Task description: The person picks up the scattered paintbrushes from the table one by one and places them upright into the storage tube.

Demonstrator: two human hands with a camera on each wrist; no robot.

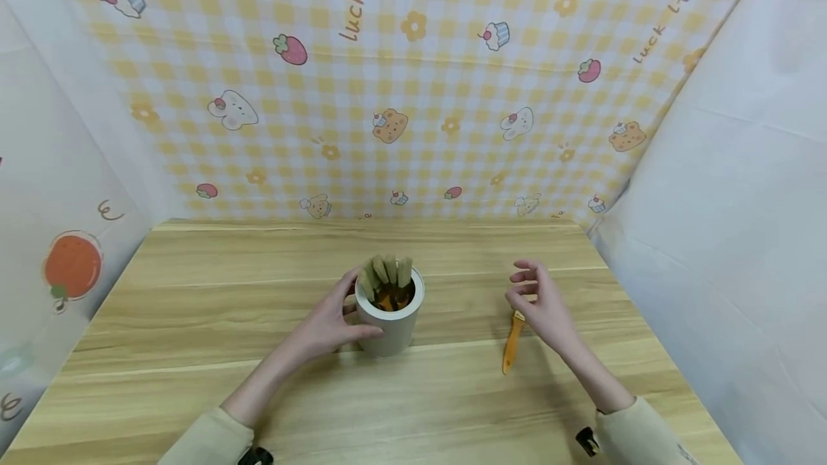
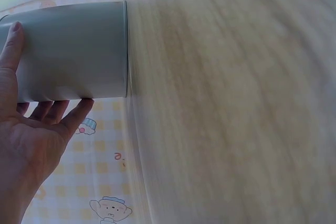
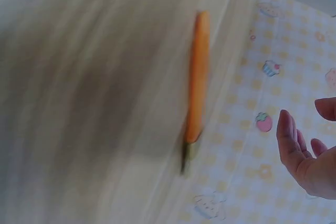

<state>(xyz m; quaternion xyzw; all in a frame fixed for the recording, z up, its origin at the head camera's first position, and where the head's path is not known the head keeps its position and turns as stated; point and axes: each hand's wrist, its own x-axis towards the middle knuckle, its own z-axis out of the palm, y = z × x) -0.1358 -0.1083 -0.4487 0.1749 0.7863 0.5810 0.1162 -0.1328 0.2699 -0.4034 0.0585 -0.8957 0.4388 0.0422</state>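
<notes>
A grey-green cylindrical container (image 1: 388,336) with a pale rim stands upright on the wooden table. My left hand (image 1: 329,321) grips its side, thumb across the near wall and fingers behind; the left wrist view shows this hand (image 2: 37,135) against the container wall (image 2: 73,51). Several tan, thick-ended pieces (image 1: 390,271) stick up out of the opening, with orange parts lower inside. To the right, a small brush with an orange handle (image 1: 511,346) lies on the table. Above its metal-banded end hovers my right hand (image 1: 543,303), fingers loosely bent and holding nothing.
The wooden table (image 1: 245,271) meets a yellow checked cloth (image 1: 413,77) with cartoon prints at the back. White sheets hang along the left and right sides (image 1: 723,163).
</notes>
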